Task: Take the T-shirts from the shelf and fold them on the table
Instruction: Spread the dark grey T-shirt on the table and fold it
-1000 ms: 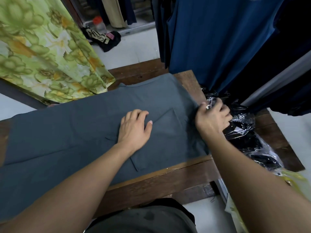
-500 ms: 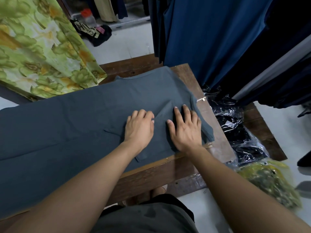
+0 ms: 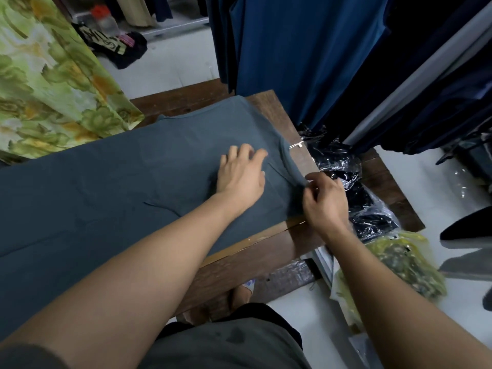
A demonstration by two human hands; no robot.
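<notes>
Fingers (image 3: 310,179) of the right hand (image 3: 326,202) pinch the folded-over edge of the grey T-shirt (image 3: 111,187) near its right end, lifting a narrow ridge of cloth just above the table (image 3: 269,105). The left hand (image 3: 241,174) lies flat on the shirt just to the left of that ridge, its fingers straight and slightly spread, blurred at the tips, palm pressing the fabric down. The T-shirt is spread flat on the wooden table, its long axis running from left to right across the view. Its right end lies near the table's right edge, and its left part runs out of view. A small white tag (image 3: 296,145) sticks out at the shirt's right edge, just beyond the raised fold. Beside the table on the right lie clear plastic bags (image 3: 354,187) holding dark clothes, and nearer the person a yellowish bag (image 3: 396,262). Dark blue garments (image 3: 298,54) hang behind the table, and a green flowered cloth (image 3: 48,83) hangs at the left.
</notes>
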